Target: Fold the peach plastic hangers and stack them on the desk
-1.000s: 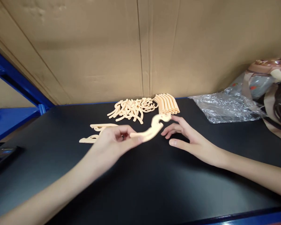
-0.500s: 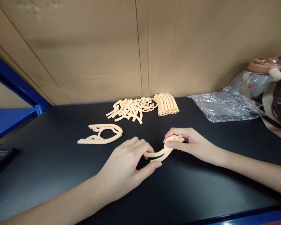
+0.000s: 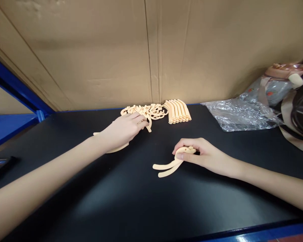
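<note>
My right hand [image 3: 204,155] rests on the black table [image 3: 146,198], fingers pinched on the upper end of a cream plastic part [image 3: 170,164] with two curved arms pointing left. My left hand [image 3: 123,129] reaches to the back, its curled fingers touching a loose pile of curved cream pieces [image 3: 147,111]; whether it grips one I cannot make out. Under that wrist lies an assembled cream piece [image 3: 116,148], mostly hidden by the arm.
A neat row of cream curved strips [image 3: 179,110] lies right of the pile by the cardboard wall [image 3: 151,50]. Crinkled clear plastic [image 3: 239,116] and a bagged jug [image 3: 282,84] sit at the right. A blue shelf frame [image 3: 12,117] stands left.
My left hand let go of the cream part and moved back and left to the loose pile. My right hand kept its hold on the part, which now lies lower on the table.
</note>
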Tool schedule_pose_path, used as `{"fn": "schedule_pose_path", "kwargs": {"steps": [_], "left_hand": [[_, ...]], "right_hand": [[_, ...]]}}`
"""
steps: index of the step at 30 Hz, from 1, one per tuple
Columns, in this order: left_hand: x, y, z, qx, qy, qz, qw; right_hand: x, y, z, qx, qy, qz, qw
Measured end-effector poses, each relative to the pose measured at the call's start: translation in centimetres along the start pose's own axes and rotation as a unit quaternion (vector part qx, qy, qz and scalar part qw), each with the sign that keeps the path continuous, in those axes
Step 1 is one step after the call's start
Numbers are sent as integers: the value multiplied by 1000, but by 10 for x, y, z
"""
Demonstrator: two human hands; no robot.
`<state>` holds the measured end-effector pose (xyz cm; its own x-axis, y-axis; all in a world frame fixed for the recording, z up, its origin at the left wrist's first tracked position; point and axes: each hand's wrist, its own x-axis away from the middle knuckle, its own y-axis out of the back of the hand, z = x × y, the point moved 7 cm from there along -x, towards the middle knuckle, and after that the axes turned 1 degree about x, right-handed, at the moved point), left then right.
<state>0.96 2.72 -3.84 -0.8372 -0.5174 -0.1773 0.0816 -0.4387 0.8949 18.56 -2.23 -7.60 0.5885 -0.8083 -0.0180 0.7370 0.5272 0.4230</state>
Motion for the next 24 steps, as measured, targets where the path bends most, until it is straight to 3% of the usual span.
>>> {"fn": "schedule_pose_path", "kwargs": {"steps": [5, 11, 16, 24], "left_hand": [[-8, -10, 1, -29, -27, 4, 999], [-12, 0, 1, -103, -75, 11, 992], [-18, 12, 31, -165, -67, -4, 984], [-22, -19, 76, -120, -21, 27, 992]], "right_hand": [[1, 0, 0, -2, 5, -1, 1000], [0, -1, -2, -4, 6, 5, 1000], [-1, -2, -1, -8, 13, 5, 1000], [-1, -1, -3, -6, 10, 8, 1000]]}}
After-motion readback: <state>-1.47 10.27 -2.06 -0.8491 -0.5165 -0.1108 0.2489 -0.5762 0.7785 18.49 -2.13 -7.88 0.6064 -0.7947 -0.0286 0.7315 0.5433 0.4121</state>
